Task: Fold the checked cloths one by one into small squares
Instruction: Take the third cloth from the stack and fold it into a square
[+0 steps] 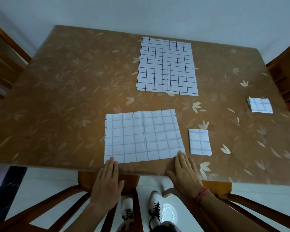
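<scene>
Touching the near cloth (142,136), left hand (107,183) and right hand (185,173) lie flat.

On the table (65,81), the near cloth (143,136) lies flat at the front edge. Behind it lies the far cloth (167,66). Just right of it sits a folded square (199,142), and farther right and behind, a folded pile (260,105). The left hand (107,180) touches its front left corner and the right hand (185,171) its front right.

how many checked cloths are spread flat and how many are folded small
spread flat: 2, the far cloth and the near cloth
folded small: 2, the middle square and the right square, which may be a stack
total: 4
</scene>
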